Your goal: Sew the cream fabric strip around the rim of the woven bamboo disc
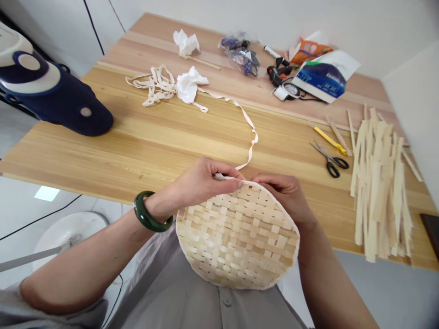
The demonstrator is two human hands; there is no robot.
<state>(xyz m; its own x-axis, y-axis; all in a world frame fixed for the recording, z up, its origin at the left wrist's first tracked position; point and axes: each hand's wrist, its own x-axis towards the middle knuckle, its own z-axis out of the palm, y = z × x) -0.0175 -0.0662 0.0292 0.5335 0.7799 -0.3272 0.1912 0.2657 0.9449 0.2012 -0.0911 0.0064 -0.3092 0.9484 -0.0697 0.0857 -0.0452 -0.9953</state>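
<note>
Two bare hands: left hand (202, 183) (dark green bangle (148, 211) at its wrist) pinching a pale cream strip (252, 137) to the rim of a round woven bamboo tray (238, 240), right hand (281, 194) with fingers curled over that rim to brace it — hold the tray up before the torso.

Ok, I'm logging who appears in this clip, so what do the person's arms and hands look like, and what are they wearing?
Both hands are bare, with no gloves: the left hand and the right hand. A thick, glossy dark green bangle circles the left wrist. The forearms are uncovered, and a loose grey sleeve shows at the left upper arm.
</note>
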